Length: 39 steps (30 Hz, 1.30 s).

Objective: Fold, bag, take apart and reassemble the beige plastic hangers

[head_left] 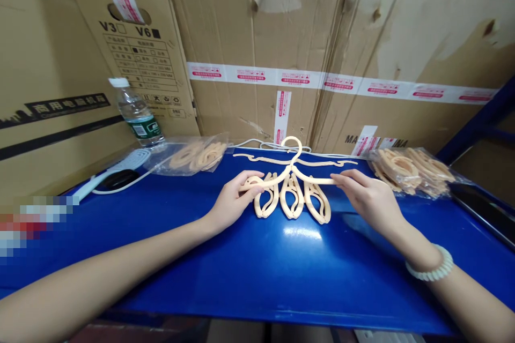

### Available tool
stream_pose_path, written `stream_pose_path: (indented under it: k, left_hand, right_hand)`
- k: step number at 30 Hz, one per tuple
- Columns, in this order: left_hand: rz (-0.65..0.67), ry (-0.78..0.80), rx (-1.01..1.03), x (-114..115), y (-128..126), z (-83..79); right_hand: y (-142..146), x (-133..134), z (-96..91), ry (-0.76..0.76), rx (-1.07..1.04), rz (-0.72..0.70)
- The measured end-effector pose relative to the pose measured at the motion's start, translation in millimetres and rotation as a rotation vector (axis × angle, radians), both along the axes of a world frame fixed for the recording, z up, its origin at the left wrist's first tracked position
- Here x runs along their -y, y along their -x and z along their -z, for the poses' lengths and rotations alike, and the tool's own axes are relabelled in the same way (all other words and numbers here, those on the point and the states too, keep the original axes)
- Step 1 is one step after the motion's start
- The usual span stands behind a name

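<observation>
As the head view shows it, one beige hanger (293,167) is up front and centre over the blue counter (273,273) — arms spread, hook pointing away. Left hand (237,193): thumb and fingers clamped on the hanger's left arm, near its end. Right hand (368,195): fingers together on the tip of the right arm; thumb mostly hidden, so that grip is a fair read, not a certain one. Three folded hangers (285,201) lie in a row just below the held one; can't tell if they touch it. Second unfolded hanger (273,161) lies flat behind. Clear bags of folded hangers at both sides — left bag (209,155) near the water bottle (140,118), right bag (402,169) beyond the right hand. Light-blue brush (131,162) at far left. Cardboard (249,21) behind everything.
</observation>
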State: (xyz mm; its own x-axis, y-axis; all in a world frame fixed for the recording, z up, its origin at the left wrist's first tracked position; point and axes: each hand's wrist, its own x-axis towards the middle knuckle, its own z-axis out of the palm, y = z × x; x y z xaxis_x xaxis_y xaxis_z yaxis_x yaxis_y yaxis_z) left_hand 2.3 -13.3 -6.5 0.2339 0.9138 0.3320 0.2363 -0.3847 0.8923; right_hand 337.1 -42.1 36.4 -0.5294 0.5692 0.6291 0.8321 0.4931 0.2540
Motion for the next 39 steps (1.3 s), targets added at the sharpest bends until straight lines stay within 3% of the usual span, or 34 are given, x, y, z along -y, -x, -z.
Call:
stream_pose_path:
  k: [3, 8, 11, 15, 19, 24, 33, 36, 39]
  left_hand:
    - [0.001, 0.001, 0.012, 1, 0, 0.2]
    - [-0.007, -0.008, -0.002, 1, 0, 0.8]
    - [-0.011, 0.000, 0.001, -1, 0, 1.5]
    - [-0.027, -0.015, 0.022, -1, 0, 1.0]
    - [-0.030, -0.035, 0.074, -1, -1, -0.4]
    - [-0.011, 0.064, 0.229, -3, -3, -0.2]
    - [0.178, 0.157, 0.333, 17, -16, -4.9]
    - [0.226, 0.141, 0.329, 20, -18, -2.5]
    - [0.240, 0.126, 0.328, 19, -19, -0.6]
  right_hand:
    - [1, 6, -1.3, -0.108, 0.061, 0.125]
    - [2, 6, -3.6, -0.087, 0.067, 0.112]
    - [4, 2, -1.4, 0.017, -0.092, 0.005]
    - [7, -1, 3.0, 0.211, -0.462, -0.134]
    - [6, -5, 5.4, 0.470, -0.689, -0.196]
    - [3, -9, 2.3, 0.552, -0.885, -0.181]
    - [29, 4, 5.8, 0.949, -1.389, -0.334]
    - [38, 9, 5.6, 1.045, -1.342, -0.356]
    - [44, 16, 3.8, 1.133, -1.066, -0.396]
